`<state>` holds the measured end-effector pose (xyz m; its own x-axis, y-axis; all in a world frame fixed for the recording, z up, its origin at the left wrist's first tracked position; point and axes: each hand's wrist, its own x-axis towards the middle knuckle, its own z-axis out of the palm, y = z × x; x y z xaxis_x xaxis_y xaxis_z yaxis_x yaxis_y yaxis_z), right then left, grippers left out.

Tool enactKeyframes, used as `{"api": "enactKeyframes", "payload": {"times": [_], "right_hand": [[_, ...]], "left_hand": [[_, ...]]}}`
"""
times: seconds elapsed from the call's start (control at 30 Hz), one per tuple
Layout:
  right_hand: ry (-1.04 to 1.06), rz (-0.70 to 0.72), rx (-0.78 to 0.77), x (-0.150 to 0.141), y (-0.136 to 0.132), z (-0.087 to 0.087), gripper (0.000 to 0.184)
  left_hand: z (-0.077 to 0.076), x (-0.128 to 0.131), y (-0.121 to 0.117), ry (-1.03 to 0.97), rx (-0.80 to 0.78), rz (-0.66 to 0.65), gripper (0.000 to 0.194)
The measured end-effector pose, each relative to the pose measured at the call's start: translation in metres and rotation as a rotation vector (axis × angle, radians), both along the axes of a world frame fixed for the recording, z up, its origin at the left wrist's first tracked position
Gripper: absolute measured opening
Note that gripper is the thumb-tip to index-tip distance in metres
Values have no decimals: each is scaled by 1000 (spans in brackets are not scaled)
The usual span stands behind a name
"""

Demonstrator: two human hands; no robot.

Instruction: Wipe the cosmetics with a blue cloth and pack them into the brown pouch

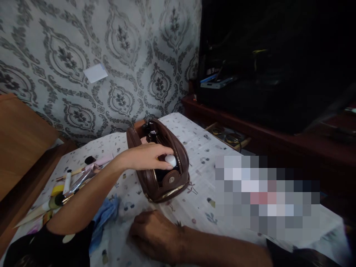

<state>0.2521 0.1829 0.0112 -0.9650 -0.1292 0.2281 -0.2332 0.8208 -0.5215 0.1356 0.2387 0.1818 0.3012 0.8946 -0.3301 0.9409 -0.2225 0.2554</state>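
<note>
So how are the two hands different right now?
The left hand is lifted over the open brown bag, while the right hand lies low on the patterned tablecloth. The left hand's fingers pinch a small white ball; the right hand holds nothing. The left looks lit, the right shadowed. Both reach over the same table.

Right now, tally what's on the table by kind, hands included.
Brown bag: 1
White round item in the left hand's grip, at the bag's opening: 1
Blue cloth: 1
Pile of brushes and tubes at the left: 1, pieces too cluttered to count
Hands: 2, with the right hand resting on the table
Total: 6
</note>
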Motion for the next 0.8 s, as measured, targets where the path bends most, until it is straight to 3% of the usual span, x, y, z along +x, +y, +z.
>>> {"api": "enactKeyframes", "payload": {"times": [0.17,0.33,0.53,0.6,0.7,0.8], "right_hand": [[-14,13,-1,2,1,2,14],[-6,13,-3,2,2,1,16],[134,7,70,6,0,3,13],[351,-25,135,16,5,15,18],[767,-185,129,35,29,49,24],[764,-550,149,50,66,83,20]], "left_hand": [[7,-9,-6,-49,54,91,38],[1,-16,-35,-129,428,244,30],[-29,-21,-73,-182,863,277,21],[-40,-24,-85,-187,958,267,20],[-55,-29,-104,-177,1020,275,21],[-73,-32,-122,-165,1006,257,25]]}}
